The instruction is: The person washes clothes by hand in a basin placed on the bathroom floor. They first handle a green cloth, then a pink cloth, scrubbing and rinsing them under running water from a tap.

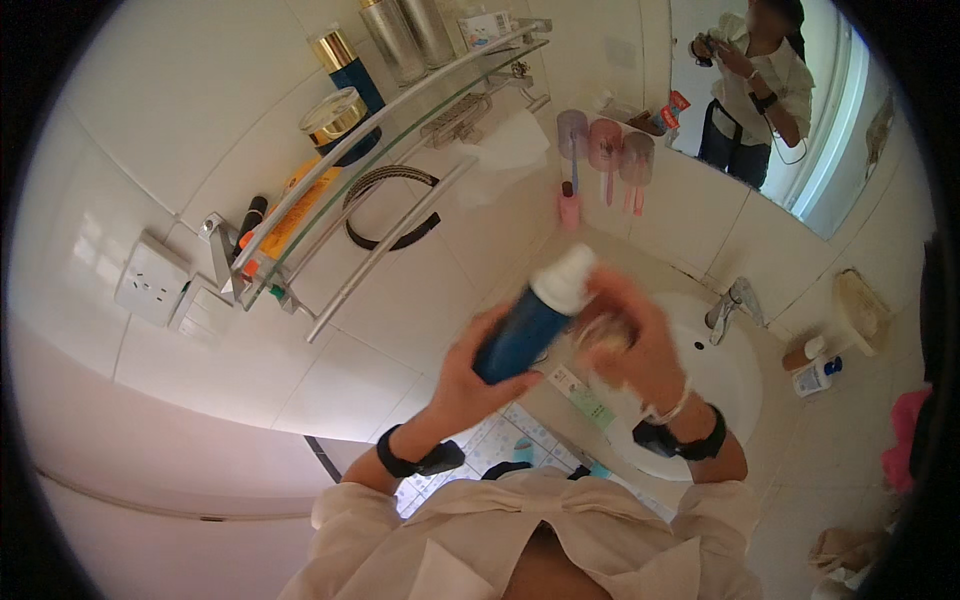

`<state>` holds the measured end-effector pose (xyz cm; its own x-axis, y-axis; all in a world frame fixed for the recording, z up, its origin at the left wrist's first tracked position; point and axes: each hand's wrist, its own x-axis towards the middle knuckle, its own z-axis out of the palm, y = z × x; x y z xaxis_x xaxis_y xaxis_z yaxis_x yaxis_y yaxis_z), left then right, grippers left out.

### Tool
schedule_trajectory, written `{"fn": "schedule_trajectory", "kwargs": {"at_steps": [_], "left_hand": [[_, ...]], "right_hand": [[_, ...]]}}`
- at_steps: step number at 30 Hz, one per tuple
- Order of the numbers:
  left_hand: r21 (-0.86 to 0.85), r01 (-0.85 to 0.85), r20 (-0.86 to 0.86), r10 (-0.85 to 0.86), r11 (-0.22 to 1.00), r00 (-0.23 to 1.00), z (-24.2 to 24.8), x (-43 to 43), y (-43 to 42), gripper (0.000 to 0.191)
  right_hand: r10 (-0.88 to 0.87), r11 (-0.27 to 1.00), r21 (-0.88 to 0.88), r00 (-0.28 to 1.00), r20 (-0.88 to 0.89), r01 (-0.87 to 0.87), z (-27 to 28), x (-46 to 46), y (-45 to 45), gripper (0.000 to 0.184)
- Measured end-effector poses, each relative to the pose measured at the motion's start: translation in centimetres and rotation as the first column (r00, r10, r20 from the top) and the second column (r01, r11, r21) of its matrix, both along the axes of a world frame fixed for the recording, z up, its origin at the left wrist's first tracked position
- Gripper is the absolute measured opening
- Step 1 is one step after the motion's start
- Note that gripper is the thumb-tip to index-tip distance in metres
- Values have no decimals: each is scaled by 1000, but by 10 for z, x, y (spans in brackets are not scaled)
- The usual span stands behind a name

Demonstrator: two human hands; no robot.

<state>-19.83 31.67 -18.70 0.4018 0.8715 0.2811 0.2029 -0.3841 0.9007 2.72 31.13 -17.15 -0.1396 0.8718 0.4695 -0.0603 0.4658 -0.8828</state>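
My left hand [465,375] is wrapped around a dark blue cosmetic bottle [523,334], which tilts up and to the right. A white pump top [564,279] is exposed at its upper end. Close beside that top is my right hand [637,330], blurred by motion. Its fingers curl around a roundish, partly see-through cap-like object [606,334], too blurred to name exactly. Both hands are in front of the white washbasin [739,390] and its counter. A green and white packet [581,396] lies on the counter below the hands.
A glass wall shelf [420,127] holds a gold-lidded jar [341,124], a blue bottle with a gold cap [352,71] and silver bottles [405,37]. A headband [352,225] hangs below. Toothbrush cups [604,144], a chrome faucet [733,309] and a white bottle [812,379] surround the basin.
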Motion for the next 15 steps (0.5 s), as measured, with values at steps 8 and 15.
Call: {"fn": "schedule_trajectory", "kwargs": {"at_steps": [8,15], "left_hand": [[131,-110,34,106,985,994,8,1,-2,72],[184,-241,-31,251,953,968,6,7,4,72]], "right_hand": [[94,959,279,887,-452,40,61,-35,63,20],[3,950,276,879,-478,147,34,-75,65,18]]}}
